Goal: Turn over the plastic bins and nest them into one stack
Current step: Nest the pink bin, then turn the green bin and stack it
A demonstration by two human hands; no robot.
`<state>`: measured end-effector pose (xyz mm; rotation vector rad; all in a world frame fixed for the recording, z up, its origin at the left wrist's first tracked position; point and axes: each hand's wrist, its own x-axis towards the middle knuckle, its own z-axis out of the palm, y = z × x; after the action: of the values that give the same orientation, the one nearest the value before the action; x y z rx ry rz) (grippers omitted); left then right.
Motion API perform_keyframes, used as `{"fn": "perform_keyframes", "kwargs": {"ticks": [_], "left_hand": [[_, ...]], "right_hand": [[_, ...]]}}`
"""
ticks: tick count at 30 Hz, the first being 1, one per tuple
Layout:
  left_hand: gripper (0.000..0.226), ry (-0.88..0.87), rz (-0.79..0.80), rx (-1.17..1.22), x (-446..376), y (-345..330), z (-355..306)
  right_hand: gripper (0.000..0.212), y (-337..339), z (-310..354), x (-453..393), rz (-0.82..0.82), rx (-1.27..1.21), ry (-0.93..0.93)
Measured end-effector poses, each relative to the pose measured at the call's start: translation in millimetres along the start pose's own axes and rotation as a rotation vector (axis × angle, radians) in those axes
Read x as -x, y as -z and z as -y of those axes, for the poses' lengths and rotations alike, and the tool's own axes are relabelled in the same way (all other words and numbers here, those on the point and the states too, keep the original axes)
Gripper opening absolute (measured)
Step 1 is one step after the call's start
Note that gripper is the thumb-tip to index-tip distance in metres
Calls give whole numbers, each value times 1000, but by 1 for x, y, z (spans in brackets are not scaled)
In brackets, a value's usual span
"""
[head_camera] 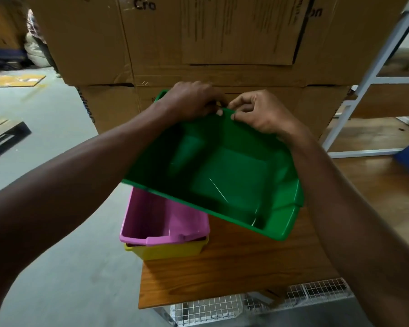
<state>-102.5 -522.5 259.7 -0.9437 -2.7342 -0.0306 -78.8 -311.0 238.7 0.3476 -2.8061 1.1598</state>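
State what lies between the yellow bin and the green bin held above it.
The pink bin, nested in the yellow bin below the tilted green bin, as the head view shows.

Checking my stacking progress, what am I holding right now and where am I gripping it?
Both hands, left hand and right hand, hold the green bin by its far rim, side by side. It hangs tilted above the pink bin.

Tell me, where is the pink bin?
The pink bin sits nested in the yellow bin at the wooden table's left edge, below the tilted green bin.
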Motion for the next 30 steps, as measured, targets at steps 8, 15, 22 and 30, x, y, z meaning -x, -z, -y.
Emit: {"fn": "perform_keyframes", "kwargs": {"ticks": [8,15,22,30], "left_hand": [[18,220,-29,326,42,-26,20],[22,565,-164,882,97,-61,29],[26,780,-178,1114,132,-91,43],[28,954,-250,1270,159,-84,62]], "right_hand": [[27,-20,-10,15,-355,347,58],[69,-44,-32,55,-561,86,-211],[37,-80,-41,55,-179,-654,-366],[54,-103,-24,26,-29,-701,-415]]}}
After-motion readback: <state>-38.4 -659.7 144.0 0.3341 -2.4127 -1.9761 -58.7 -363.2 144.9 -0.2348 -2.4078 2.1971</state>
